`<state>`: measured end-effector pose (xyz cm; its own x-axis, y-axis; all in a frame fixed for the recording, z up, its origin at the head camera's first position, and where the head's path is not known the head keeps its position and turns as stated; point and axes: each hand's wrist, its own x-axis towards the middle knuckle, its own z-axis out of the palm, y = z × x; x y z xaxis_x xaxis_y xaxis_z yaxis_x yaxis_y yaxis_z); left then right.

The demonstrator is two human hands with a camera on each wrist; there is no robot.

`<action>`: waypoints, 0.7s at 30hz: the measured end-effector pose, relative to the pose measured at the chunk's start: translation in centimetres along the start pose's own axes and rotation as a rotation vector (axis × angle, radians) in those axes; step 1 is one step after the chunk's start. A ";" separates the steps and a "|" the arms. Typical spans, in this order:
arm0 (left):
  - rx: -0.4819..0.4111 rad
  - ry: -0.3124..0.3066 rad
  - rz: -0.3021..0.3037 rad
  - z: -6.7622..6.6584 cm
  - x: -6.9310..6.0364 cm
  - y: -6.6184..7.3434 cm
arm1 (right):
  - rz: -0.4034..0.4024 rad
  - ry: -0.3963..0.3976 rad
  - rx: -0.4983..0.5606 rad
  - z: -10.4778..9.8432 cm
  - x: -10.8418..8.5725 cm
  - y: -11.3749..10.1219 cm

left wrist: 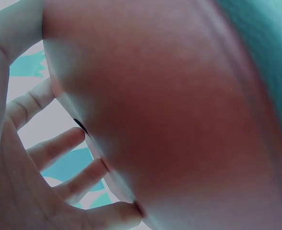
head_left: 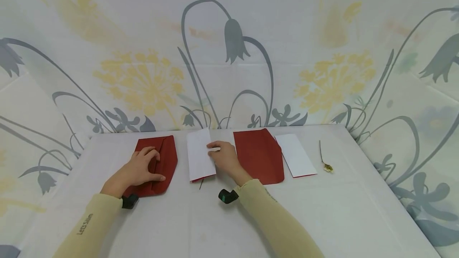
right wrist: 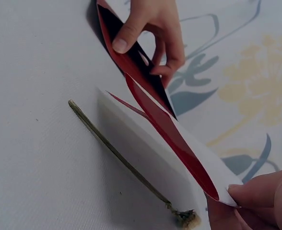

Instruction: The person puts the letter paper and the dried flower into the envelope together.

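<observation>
A red envelope (head_left: 168,162) lies at the left. My left hand (head_left: 143,167) rests on it with the fingers spread, thumb toward the near side. In the right wrist view that left hand (right wrist: 153,36) touches the envelope (right wrist: 126,57) at its dark opening. My right hand (head_left: 226,158) pinches the right edge of a folded card (head_left: 201,152), white outside and red inside. The card (right wrist: 179,148) stands partly unfolded in the right wrist view. Beside its lower fold lies a dried flower (right wrist: 119,155); from above only its stem end (head_left: 201,184) shows.
Right of my right hand lies a second red envelope (head_left: 258,156). A second white folded card (head_left: 295,154) sits against its right edge. Farther right is another dried flower (head_left: 327,166). A patterned cloth (head_left: 229,83) hangs behind the white table (head_left: 201,226).
</observation>
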<state>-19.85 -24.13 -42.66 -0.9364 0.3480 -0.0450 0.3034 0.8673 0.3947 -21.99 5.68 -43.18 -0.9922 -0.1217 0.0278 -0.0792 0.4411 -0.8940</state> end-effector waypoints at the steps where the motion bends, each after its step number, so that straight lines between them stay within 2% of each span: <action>1: -0.001 0.001 0.000 0.0 0.0 0.0 | 0.003 0.003 0.002 0.0 0.0 -0.1; 8: -0.004 0.006 0.002 0.0 0.0 0.0 | 0.008 0.041 0.016 0.2 0.1 -0.2; 12: 0.002 0.002 0.000 0.2 0.0 0.0 | 0.025 0.045 0.084 0.6 0.2 -0.3; 15: 0.001 0.000 0.001 0.2 0.1 0.0 | 0.041 0.038 0.138 1.1 0.3 -0.5; 21: 0.000 0.000 -0.006 0.1 0.1 0.1 | 0.029 0.019 0.153 2.8 0.2 -0.7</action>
<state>-19.90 -24.02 -42.74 -0.9381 0.3431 -0.0477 0.2979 0.8694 0.3941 -21.89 2.89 -43.76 -0.9956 -0.0931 0.0085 -0.0365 0.3030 -0.9523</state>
